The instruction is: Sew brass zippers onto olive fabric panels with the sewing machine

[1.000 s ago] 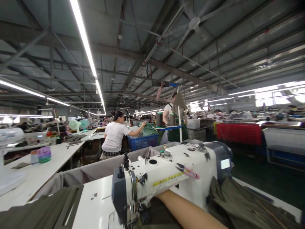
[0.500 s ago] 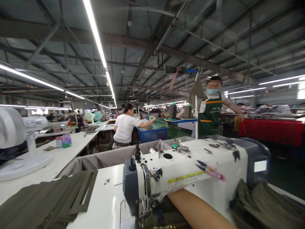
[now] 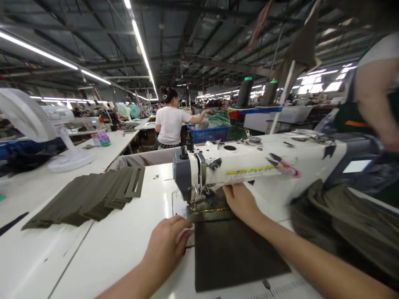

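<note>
A dark olive fabric piece (image 3: 230, 253) lies flat on the white bed of a sewing machine (image 3: 258, 164), its far end under the needle area. Along that end runs a narrow strip with golden glints (image 3: 212, 210). My left hand (image 3: 170, 237) is at the fabric's left edge, thumb and fingers drawn together; whatever is between them is hidden. Under the machine's arm, just right of the presser foot (image 3: 199, 199), my right hand (image 3: 241, 203) bends its fingers down on the fabric's far part. Its fingertips are partly out of sight.
Stacked olive fabric pieces (image 3: 102, 193) lie left of the machine, bunched olive cloth (image 3: 349, 224) to its right. Pink-handled thread snips (image 3: 285, 166) rest on the machine arm. A white fan (image 3: 71, 155) stands left. One co-worker (image 3: 170, 120) sits ahead; another person (image 3: 374, 91) is close on the right.
The view has tilted down, so both my hands and the fabric piece now show; before, only one forearm was visible. The person on the right has come much closer.
</note>
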The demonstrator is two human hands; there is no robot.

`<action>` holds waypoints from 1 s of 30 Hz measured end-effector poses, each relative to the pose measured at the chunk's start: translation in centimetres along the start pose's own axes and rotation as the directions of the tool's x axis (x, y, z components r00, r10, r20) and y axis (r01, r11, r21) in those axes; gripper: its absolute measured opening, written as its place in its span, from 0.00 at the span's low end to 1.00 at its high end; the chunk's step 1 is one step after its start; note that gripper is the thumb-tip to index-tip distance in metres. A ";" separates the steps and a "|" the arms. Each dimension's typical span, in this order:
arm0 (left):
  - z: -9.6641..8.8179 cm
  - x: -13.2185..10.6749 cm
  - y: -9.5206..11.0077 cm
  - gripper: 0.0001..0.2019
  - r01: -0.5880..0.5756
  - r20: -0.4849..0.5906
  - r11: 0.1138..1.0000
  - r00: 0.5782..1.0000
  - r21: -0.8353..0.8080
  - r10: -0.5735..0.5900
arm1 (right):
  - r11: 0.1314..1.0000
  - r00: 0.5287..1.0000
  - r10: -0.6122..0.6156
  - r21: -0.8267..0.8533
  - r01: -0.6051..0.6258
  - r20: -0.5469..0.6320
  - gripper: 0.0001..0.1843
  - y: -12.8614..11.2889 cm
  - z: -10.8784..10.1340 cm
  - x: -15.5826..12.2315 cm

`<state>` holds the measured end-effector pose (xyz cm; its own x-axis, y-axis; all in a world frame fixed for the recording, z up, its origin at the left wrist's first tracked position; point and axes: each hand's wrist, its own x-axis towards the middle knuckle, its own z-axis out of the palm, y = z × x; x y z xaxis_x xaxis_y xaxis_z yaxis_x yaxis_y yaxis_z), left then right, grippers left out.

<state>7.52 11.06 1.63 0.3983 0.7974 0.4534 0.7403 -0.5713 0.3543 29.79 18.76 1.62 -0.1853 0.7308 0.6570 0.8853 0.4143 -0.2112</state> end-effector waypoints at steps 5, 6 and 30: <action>1.3 1.4 -2.2 0.09 -0.110 0.044 0.973 0.994 0.201 0.103 | 0.968 0.966 -0.206 0.178 0.178 0.156 0.07 -3.4 0.2 -3.2; 1.8 1.6 -2.3 0.08 -0.124 0.039 0.971 0.992 0.203 0.119 | 0.957 0.949 -0.250 0.196 0.212 0.192 0.08 -4.1 0.5 -3.4; 2.3 2.4 -1.9 0.10 -0.297 0.030 0.920 0.954 0.256 0.299 | 0.930 0.849 -0.360 0.221 0.294 0.386 0.13 -4.3 2.0 -2.5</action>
<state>8.32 14.49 0.21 0.6174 0.5953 0.5142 0.7015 -0.7125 -0.0174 25.60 16.26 -0.59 -0.6409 0.6809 0.3544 0.6747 0.7198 -0.1630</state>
